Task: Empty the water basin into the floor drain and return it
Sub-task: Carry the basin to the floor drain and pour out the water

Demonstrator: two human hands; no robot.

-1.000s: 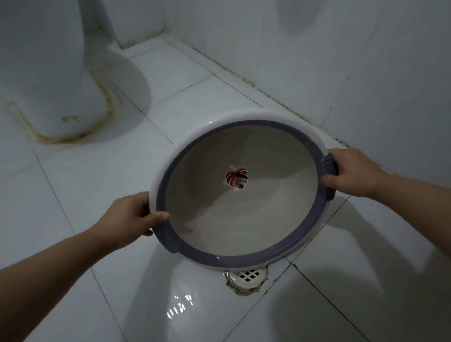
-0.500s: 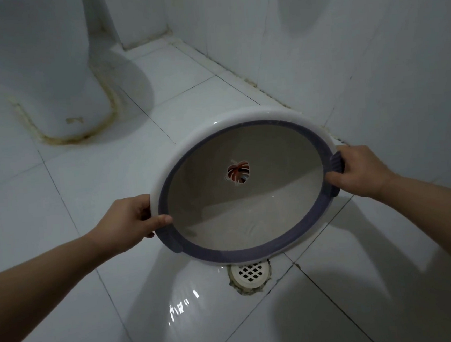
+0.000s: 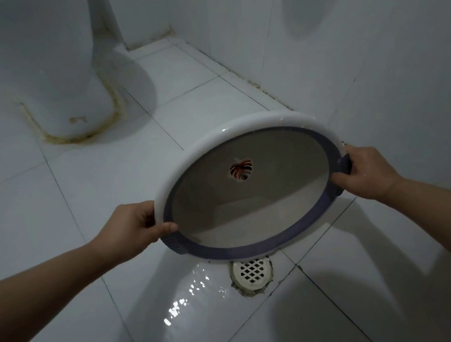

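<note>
We extend both forearms forward; our left hand [image 3: 131,226] and right hand [image 3: 367,171] are each clenched, thumbs on top, set well apart.

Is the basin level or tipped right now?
Tipped. The basin is held by the left hand and right hand, its mouth facing the camera, near rim low above the floor drain.

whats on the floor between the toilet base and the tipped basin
Head view: only bare white floor tile separates the white toilet base from the tilted purple-rimmed white basin.
</note>
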